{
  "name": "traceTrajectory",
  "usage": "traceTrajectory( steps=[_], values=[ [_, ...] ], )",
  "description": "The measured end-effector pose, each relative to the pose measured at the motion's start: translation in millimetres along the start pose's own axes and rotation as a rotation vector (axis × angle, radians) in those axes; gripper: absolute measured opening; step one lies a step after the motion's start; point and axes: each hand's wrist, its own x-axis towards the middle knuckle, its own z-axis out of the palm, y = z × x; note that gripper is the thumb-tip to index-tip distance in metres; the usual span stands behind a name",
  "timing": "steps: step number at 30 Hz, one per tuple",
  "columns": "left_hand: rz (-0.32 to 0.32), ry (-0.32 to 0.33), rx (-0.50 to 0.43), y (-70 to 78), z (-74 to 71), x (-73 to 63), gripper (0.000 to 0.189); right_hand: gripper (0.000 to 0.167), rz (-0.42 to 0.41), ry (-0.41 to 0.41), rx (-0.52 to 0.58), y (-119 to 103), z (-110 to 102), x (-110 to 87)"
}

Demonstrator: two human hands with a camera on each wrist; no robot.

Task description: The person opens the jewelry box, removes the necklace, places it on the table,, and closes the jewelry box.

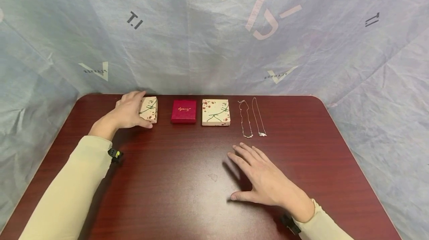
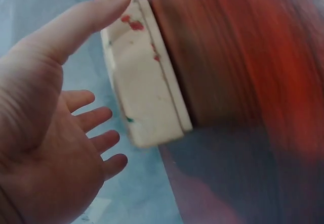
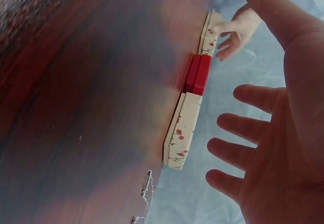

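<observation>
My left hand (image 1: 126, 111) reaches over a small cream floral gift box (image 1: 149, 109) at the back left of the table. Its thumb and fingers are spread about the box, and the left wrist view shows the thumb (image 2: 96, 19) by one edge of it; contact is unclear. Right of this box lie a red jewelry box (image 1: 183, 111) with gold lettering and a wider cream floral box (image 1: 216, 113), both lidded. Two silvery necklaces, one with a beaded front (image 1: 248, 136) and one with a pendant (image 1: 262, 134), lie farther right. With fingers spread, my right hand (image 1: 263, 178) hovers nearer the front, holding nothing.
All of this is on a dark reddish wood table (image 1: 161, 180) with rounded back corners. Grey printed fabric (image 1: 187, 46) hangs behind and along both sides. A black band (image 1: 115, 155) sits at the left wrist, and another (image 1: 290, 225) at the right.
</observation>
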Motion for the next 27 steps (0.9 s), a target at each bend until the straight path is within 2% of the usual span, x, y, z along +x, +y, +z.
traceTrajectory(
  steps=[8, 13, 20, 27],
  values=[
    [-0.058, -0.038, -0.007, -20.8, 1.6, -4.8, 0.133, 0.111, -0.002, -0.009, -0.005, 0, 1, -1.4],
    [-0.060, -0.067, -0.036, -31.4, 4.7, -3.6, 0.133, 0.111, -0.012, -0.004, 0.004, 0, 3, -2.2],
    [-0.053, -0.071, -0.062, -34.6, 5.1, -2.1, 0.127, 0.110, -0.020, -0.001, 0.012, 1, 5, -2.2],
    [-0.044, -0.027, -0.036, -33.0, 6.9, -3.3, 0.118, 0.109, -0.027, 0.002, 0.008, 3, 6, 0.1]
  ],
)
